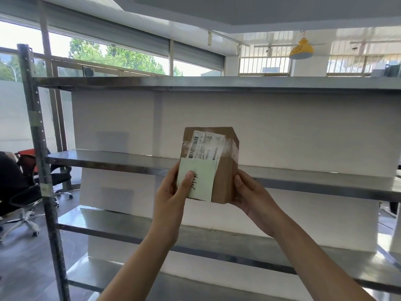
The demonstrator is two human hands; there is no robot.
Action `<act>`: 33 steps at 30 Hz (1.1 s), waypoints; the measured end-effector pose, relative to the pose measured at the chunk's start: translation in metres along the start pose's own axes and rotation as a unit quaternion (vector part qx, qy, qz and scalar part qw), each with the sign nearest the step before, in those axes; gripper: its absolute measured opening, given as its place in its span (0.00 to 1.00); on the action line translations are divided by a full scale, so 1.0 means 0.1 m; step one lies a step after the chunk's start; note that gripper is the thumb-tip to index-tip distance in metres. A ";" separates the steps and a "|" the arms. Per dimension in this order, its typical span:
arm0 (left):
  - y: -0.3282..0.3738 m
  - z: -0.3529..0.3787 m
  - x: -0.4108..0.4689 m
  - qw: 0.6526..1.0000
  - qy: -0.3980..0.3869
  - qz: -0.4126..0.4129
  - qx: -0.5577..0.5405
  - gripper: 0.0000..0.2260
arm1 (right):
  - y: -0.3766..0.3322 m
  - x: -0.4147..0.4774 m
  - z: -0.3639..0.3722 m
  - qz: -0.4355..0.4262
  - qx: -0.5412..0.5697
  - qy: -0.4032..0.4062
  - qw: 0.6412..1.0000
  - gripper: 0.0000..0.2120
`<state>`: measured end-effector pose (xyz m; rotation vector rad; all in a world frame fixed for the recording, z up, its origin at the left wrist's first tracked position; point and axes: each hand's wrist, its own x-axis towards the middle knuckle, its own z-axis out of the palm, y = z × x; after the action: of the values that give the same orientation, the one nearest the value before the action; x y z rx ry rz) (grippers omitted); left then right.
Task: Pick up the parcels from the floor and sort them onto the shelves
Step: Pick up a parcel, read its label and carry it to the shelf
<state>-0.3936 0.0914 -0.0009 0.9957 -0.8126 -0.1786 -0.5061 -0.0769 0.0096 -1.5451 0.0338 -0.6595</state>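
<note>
Parcel (pixel 223 181): brown cardboard box, held in the air in front of the steel shelves (pixel 108 159), about level with the second board from the top. White shipping label (pixel 206 146) under clear tape on the upper part; barcodes visible, print too blurred to read. Pale green slip (pixel 201 177) below it bears black handwritten strokes, possibly characters, not legible. Long axis near vertical; labelled face toward the holder. Left hand (pixel 171 196) grips the lower left edge, fingers (pixel 173 177) wrapped behind, thumb pressed on the slip; right hand (pixel 251 196) grips the lower right side.
</note>
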 end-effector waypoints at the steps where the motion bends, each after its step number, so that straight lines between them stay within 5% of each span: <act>1: 0.01 -0.01 0.00 1.000 0.000 0.003 0.006 0.20 | 0.03 0.01 -0.01 -0.002 -0.002 -0.003 1.000 0.21; 8: 0.09 -0.11 0.05 0.998 -0.034 -0.037 0.027 0.23 | 0.18 0.01 -0.07 -0.001 -0.018 -0.021 1.000 0.35; 12: 0.11 -0.16 0.09 0.997 -0.035 -0.036 0.067 0.20 | 0.29 0.03 -0.08 -0.019 -0.086 0.010 0.996 0.30; 19: 0.09 -0.17 0.15 0.994 -0.026 -0.039 0.095 0.18 | 0.35 0.08 -0.12 -0.045 -0.154 0.076 0.984 0.53; 26: 0.02 -0.13 0.22 0.991 -0.007 -0.017 0.135 0.15 | 0.38 0.10 -0.19 -0.091 -0.216 0.132 0.963 0.37; 33: -0.11 -0.09 0.22 0.988 0.116 0.004 0.102 0.16 | 0.31 0.10 -0.16 -0.124 -0.190 0.150 0.962 0.32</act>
<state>-0.3701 0.0810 -0.0006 1.1814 -0.6302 0.0293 -0.4928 -0.0989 -0.0162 -1.8208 0.2088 -1.1348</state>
